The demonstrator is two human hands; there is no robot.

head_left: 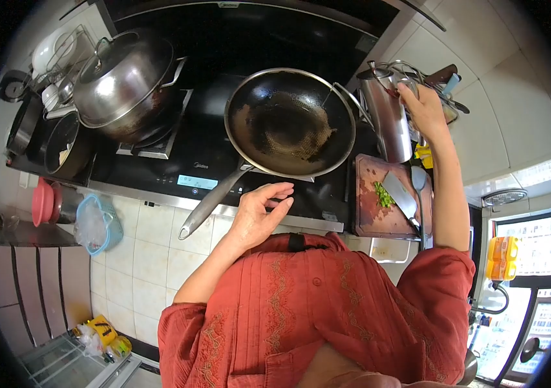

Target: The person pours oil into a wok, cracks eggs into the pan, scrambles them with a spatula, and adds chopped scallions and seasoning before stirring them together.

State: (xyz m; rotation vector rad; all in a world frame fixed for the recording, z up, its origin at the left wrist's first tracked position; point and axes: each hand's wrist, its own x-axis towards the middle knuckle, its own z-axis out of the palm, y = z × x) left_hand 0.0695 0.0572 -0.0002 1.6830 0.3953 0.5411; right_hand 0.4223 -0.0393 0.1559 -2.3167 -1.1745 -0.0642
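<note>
A dark wok point(282, 123) sits on the black stove, its inside worn brown, with its long handle pointing to the lower left. My left hand point(264, 210) hovers in front of the wok near the stove's front edge, fingers apart and holding nothing. At the right, my right hand point(424, 110) is at the top of a tall steel pot point(384, 116), beside its rim and lid; its fingers are bent and partly hidden. Below the pot lies a cutting board point(372, 216) with chopped greens point(384, 194), a cleaver point(399, 194) and a grey spoon point(419, 178).
A large lidded steel pot point(117, 84) stands on the left burner. Dark pans point(65, 145) and a dish rack are farther left. A blue basket point(104, 226) hangs below the counter. Utensils point(448, 81) stand behind my right hand.
</note>
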